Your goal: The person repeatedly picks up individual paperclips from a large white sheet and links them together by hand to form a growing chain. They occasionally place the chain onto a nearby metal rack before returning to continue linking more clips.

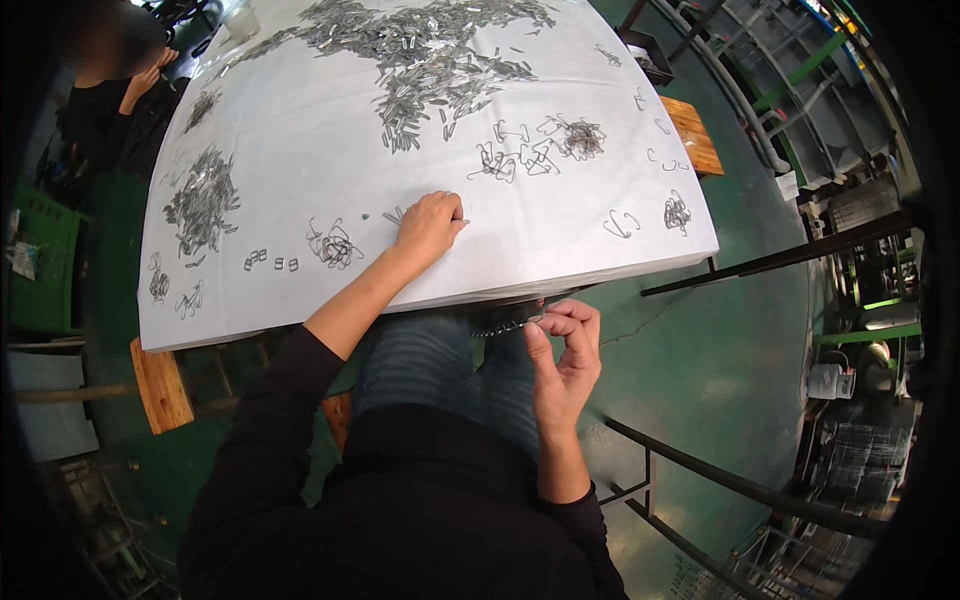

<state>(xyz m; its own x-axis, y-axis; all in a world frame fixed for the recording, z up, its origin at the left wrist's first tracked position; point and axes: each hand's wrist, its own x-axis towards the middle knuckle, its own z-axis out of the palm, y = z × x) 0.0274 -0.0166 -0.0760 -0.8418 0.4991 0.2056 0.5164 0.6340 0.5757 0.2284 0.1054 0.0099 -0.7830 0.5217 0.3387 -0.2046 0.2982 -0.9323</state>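
Note:
My left hand [430, 230] rests on the white-covered table near its front edge. Its fingers are curled in, and whatever they may hold is hidden. Beside it lie a small metal strip [394, 214] and a tiny dark green bit [366, 216]. Just off the table edge, above my lap, my right hand [568, 350] has thumb and fingers pinched on one end of a thin, dark, chain-like strip [498, 328]. A speck of red shows by its fingertips. To the left of my left hand is a tangled heap of bent wire hooks [336, 246].
A large spread of flat metal clips [425, 60] covers the table's far middle. Wire hooks [540, 150] lie at right, and another clip heap [203, 200] at left. A person [110, 80] sits at the far left. Wooden stools [162, 390] and metal bars [740, 480] surround the table.

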